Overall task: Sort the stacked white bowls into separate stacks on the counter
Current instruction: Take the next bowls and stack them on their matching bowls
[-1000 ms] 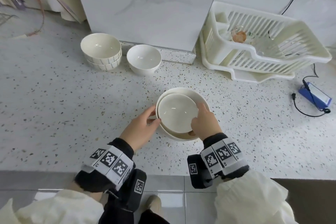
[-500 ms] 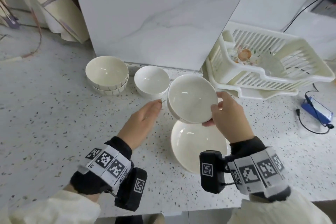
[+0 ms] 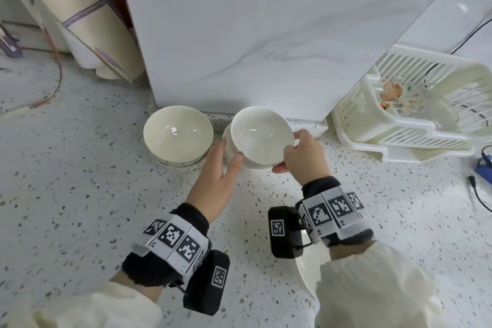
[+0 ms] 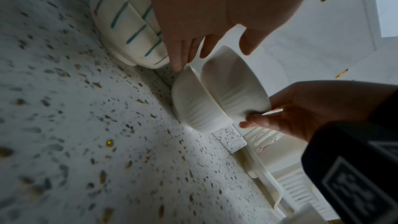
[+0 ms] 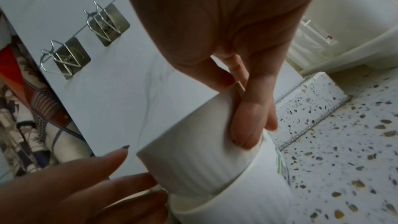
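Observation:
My right hand (image 3: 286,152) grips a plain white ribbed bowl (image 3: 262,136), thumb at the rim and fingers on the outer wall. The bowl is tilted, and its base sits partly inside a second white bowl (image 3: 226,141) that stands on the counter by the wall panel. The left wrist view shows the held bowl (image 4: 234,88) nested askew in the lower bowl (image 4: 191,101). My left hand (image 3: 230,152) is open with straight fingers against the lower bowl's left side. A stack of cream bowls with teal stripes (image 3: 178,136) stands just left. A wide shallow bowl (image 3: 303,271) lies under my right forearm.
A white dish rack (image 3: 399,125) stands at the right, against the wall. A blue device (image 3: 484,168) and a black cable (image 3: 479,194) lie at the right edge. The white wall panel (image 3: 239,34) rises just behind the bowls. A rolled mat (image 3: 80,21) leans at the back left.
My right hand lifted the small bowl off the wide bowl and carried it back to the plain white bowl by the wall. My left hand let go and moved along beside it.

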Action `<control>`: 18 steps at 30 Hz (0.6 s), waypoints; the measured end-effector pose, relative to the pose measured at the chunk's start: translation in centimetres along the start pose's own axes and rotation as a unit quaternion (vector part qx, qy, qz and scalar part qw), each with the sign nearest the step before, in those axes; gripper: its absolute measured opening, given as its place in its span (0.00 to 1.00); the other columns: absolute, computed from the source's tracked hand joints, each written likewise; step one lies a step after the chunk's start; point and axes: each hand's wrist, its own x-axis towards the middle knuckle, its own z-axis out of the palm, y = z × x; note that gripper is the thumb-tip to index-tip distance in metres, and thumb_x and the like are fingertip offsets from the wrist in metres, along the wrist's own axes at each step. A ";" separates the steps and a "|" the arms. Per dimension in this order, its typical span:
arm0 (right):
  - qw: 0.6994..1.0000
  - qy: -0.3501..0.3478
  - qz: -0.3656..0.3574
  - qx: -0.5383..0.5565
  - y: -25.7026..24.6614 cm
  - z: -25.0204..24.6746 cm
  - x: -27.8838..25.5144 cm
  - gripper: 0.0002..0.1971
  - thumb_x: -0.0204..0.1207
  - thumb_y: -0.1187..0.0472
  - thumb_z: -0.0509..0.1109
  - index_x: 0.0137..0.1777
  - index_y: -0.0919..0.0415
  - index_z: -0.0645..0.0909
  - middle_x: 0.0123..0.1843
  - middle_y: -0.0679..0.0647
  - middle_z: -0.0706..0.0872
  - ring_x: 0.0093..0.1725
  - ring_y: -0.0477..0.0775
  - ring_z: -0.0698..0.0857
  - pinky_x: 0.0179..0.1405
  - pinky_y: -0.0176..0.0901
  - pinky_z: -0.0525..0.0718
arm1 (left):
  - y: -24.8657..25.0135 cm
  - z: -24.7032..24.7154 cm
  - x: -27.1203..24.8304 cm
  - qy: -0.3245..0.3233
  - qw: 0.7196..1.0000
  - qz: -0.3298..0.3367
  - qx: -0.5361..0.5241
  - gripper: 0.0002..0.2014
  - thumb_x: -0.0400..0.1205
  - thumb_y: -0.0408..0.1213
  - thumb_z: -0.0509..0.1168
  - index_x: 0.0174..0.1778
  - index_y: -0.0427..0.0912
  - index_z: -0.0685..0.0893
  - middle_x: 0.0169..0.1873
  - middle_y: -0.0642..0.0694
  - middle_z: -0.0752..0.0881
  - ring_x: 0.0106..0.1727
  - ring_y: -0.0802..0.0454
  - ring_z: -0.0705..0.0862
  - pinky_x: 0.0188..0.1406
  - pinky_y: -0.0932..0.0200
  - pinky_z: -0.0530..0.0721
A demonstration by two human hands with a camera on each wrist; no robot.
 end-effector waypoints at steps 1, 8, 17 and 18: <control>1.000 0.001 0.005 -0.006 0.0 0.1 0.2 0.19 0.76 0.72 0.51 0.67 0.67 0.67 0.57 0.70 0.86 0.24 0.46 0.82 0.09 0.20 0.69 | -0.1 0.0 0.3 -0.006 1.000 0.002 -0.003 0.29 0.81 0.52 0.50 0.78 0.53 0.52 0.79 0.58 0.57 0.75 0.65 0.57 0.73 0.61 0.57; 0.999 -0.004 0.002 -0.041 -0.4 1.2 1.4 0.17 0.76 0.72 0.51 0.64 0.68 0.68 0.53 0.69 0.86 0.24 0.49 0.82 0.10 0.21 0.71 | -0.5 -0.2 1.7 -0.017 1.000 0.010 -0.022 0.23 0.83 0.42 0.49 0.76 0.56 0.56 0.65 0.68 0.63 0.65 0.77 0.60 0.56 0.88 0.57; 0.999 -0.011 0.000 -0.041 0.3 1.7 1.7 0.17 0.77 0.72 0.51 0.64 0.66 0.68 0.52 0.70 0.86 0.23 0.49 0.83 0.11 0.22 0.75 | -0.8 -0.2 2.1 -0.016 0.999 0.011 -0.028 0.20 0.83 0.45 0.50 0.71 0.62 0.58 0.55 0.79 0.64 0.50 0.97 0.60 0.43 0.95 0.58; 0.999 -0.011 -0.001 -0.038 0.4 1.7 1.8 0.17 0.77 0.72 0.51 0.65 0.65 0.67 0.52 0.69 0.86 0.23 0.50 0.83 0.13 0.24 0.78 | -0.9 -0.1 2.1 -0.016 0.999 0.011 -0.025 0.20 0.83 0.44 0.50 0.72 0.61 0.58 0.54 0.79 0.64 0.49 0.97 0.60 0.43 0.95 0.58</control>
